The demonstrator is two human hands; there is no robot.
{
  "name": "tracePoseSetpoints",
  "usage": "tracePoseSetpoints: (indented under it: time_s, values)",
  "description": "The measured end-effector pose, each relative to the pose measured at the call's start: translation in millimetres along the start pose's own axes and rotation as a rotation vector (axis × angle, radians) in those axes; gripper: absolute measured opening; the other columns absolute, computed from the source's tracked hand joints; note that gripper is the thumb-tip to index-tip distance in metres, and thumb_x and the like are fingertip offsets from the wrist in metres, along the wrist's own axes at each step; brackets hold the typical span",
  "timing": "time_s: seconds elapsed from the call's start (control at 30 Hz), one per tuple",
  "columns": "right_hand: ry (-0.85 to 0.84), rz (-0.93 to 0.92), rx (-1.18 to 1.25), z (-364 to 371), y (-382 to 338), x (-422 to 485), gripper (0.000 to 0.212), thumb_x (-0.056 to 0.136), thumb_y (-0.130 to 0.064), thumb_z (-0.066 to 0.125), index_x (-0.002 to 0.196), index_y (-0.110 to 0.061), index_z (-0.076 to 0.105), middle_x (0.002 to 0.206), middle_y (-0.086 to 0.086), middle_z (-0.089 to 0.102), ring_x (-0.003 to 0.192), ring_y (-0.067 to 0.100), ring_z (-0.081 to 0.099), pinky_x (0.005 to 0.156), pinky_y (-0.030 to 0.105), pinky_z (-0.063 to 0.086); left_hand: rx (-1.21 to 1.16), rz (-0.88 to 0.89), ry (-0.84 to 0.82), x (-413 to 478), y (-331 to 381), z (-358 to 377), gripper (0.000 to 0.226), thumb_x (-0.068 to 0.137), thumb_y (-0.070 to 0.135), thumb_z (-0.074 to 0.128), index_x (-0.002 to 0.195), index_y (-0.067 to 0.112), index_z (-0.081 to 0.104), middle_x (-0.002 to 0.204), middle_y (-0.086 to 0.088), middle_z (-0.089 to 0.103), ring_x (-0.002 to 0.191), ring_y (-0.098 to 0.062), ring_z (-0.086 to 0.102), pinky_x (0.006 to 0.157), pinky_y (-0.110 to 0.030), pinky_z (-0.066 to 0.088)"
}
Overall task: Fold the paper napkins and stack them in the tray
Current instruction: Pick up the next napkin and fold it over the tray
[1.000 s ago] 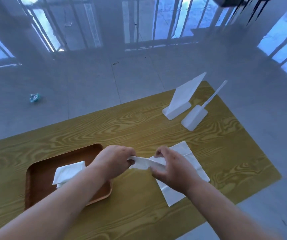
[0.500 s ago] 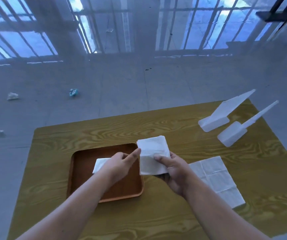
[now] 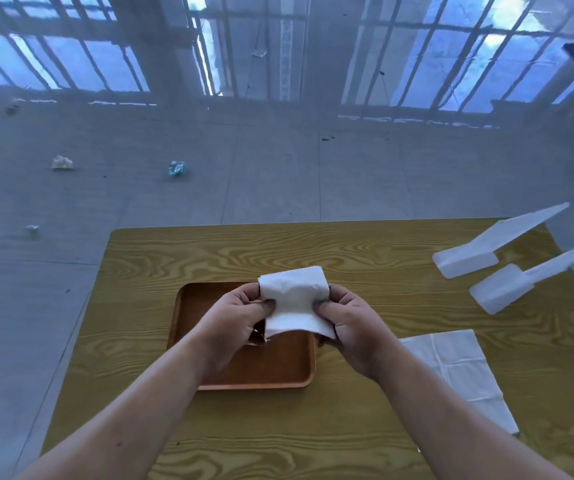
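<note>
A folded white paper napkin (image 3: 294,299) is held up above the brown wooden tray (image 3: 278,372). My left hand (image 3: 233,320) pinches its left edge and my right hand (image 3: 351,323) pinches its right edge. Both hands hover over the tray's far half. The napkin that lay in the tray earlier is hidden behind my hands. To the right, an unfolded white napkin (image 3: 458,372) lies flat on the yellow wood-grain table (image 3: 347,251).
Two white plastic stands (image 3: 479,251) (image 3: 517,285) sit at the table's far right. The table's far edge runs just beyond the tray. Scraps of litter (image 3: 176,168) lie on the glossy grey floor behind.
Both hands carried the folded napkin leftward over the tray, and each now grips one side edge. The view shifted, so the tray sits nearer the middle.
</note>
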State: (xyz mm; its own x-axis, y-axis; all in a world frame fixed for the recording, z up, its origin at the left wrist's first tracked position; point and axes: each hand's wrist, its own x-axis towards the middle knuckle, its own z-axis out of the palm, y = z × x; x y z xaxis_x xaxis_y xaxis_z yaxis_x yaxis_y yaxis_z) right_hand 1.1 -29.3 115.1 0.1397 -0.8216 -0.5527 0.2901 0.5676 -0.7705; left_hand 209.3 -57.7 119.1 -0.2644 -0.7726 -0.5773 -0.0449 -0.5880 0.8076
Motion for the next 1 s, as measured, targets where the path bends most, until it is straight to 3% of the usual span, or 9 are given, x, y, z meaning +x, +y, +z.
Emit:
tracePoseSetpoints:
  time_s: [0.07, 0.13, 0.27, 0.37, 0.47, 0.57, 0.7, 0.87, 1.0]
  values:
    - [-0.043, -0.034, -0.108, -0.8, -1.6, -1.6, 0.039, 0.095, 0.013, 0.045, 0.106, -0.004, 0.079, 0.092, 0.015, 0.079, 0.075, 0.019, 0.073, 0.061, 0.028, 0.055, 0.075, 0.020, 0.012, -3.2, 3.9, -4.1, 0.051, 0.096, -0.014, 0.046, 0.088, 0.020, 0.084, 0.084, -0.014, 0.076, 0.078, -0.033, 0.066, 0.073, -0.043, 0.058]
    - [-0.046, -0.089, -0.326, -2.2, -3.6, -3.9, 0.038, 0.093, 0.015, 0.046, 0.099, -0.002, 0.080, 0.088, 0.020, 0.076, 0.078, 0.024, 0.067, 0.069, 0.033, 0.052, 0.153, 0.073, -0.032, -5.6, 6.7, -6.7, 0.050, 0.094, -0.014, 0.042, 0.091, 0.013, 0.084, 0.088, -0.014, 0.078, 0.081, -0.032, 0.069, 0.075, -0.046, 0.061]
    - [-0.008, -0.155, -0.528, -3.4, -8.8, -7.2, 0.056, 0.087, 0.016, 0.037, 0.098, -0.013, 0.083, 0.104, 0.008, 0.076, 0.089, 0.020, 0.067, 0.074, 0.031, 0.058, 0.205, 0.152, -0.038, -9.0, 13.7, -11.8, 0.041, 0.094, 0.012, 0.045, 0.100, 0.018, 0.085, 0.105, -0.002, 0.082, 0.098, -0.019, 0.074, 0.082, -0.029, 0.061]
    - [-0.008, -0.137, -0.361, -4.4, -11.8, -7.9, 0.043, 0.085, -0.004, 0.047, 0.107, -0.018, 0.080, 0.108, 0.009, 0.073, 0.088, 0.015, 0.067, 0.072, 0.027, 0.057, 0.207, 0.181, -0.058, -6.6, 11.7, -11.8, 0.031, 0.099, 0.030, 0.055, 0.101, 0.025, 0.085, 0.106, 0.000, 0.081, 0.098, -0.017, 0.072, 0.086, -0.032, 0.057]
    - [0.009, -0.112, -0.146, -4.6, -6.4, -5.9, 0.049, 0.084, -0.023, 0.068, 0.132, -0.033, 0.062, 0.104, 0.010, 0.069, 0.090, 0.018, 0.068, 0.080, 0.039, 0.057, 0.153, 0.203, 0.017, 0.0, 4.3, -6.7, 0.024, 0.099, 0.007, 0.067, 0.097, 0.024, 0.085, 0.094, 0.000, 0.079, 0.089, -0.016, 0.069, 0.076, -0.029, 0.056]
    - [0.012, 0.028, -0.014, -2.3, 2.5, -2.2, 0.047, 0.089, -0.014, 0.074, 0.134, -0.012, 0.060, 0.114, 0.016, 0.074, 0.098, 0.028, 0.071, 0.091, 0.049, 0.054, -0.057, 0.174, 0.012, 3.4, 1.5, -4.4, 0.029, 0.094, -0.002, 0.071, 0.104, 0.023, 0.082, 0.092, -0.002, 0.080, 0.087, -0.017, 0.072, 0.070, -0.027, 0.058]
    - [0.041, 0.101, -0.004, -3.0, 9.8, -0.1, 0.019, 0.098, -0.006, 0.065, 0.114, -0.004, 0.075, 0.106, 0.013, 0.080, 0.094, 0.025, 0.075, 0.081, 0.038, 0.059, -0.068, 0.118, 0.012, 6.8, -4.1, -8.7, 0.055, 0.079, 0.024, 0.085, 0.128, 0.033, 0.064, 0.102, -0.007, 0.080, 0.094, -0.019, 0.078, 0.072, -0.023, 0.060]
    - [0.032, 0.052, -0.030, -3.0, 9.6, 3.9, 0.018, 0.100, -0.011, 0.064, 0.102, -0.014, 0.081, 0.107, 0.014, 0.080, 0.096, 0.027, 0.076, 0.086, 0.042, 0.058, 0.253, -0.031, 0.035, 7.7, -19.4, -17.9, 0.070, 0.059, 0.075, 0.087, 0.118, 0.039, 0.072, 0.100, 0.001, 0.082, 0.096, -0.017, 0.079, 0.092, -0.037, 0.058]
    - [-0.010, 0.036, -0.076, 0.2, 9.1, 10.7, 0.017, 0.100, -0.010, 0.065, 0.107, -0.010, 0.080, 0.110, 0.017, 0.079, 0.103, 0.033, 0.073, 0.092, 0.043, 0.055, 0.177, -0.099, -0.044, 5.1, -21.5, -21.3, 0.076, 0.055, 0.078, 0.087, 0.114, 0.033, 0.073, 0.080, 0.001, 0.078, 0.057, -0.009, 0.066, 0.053, -0.023, 0.052]
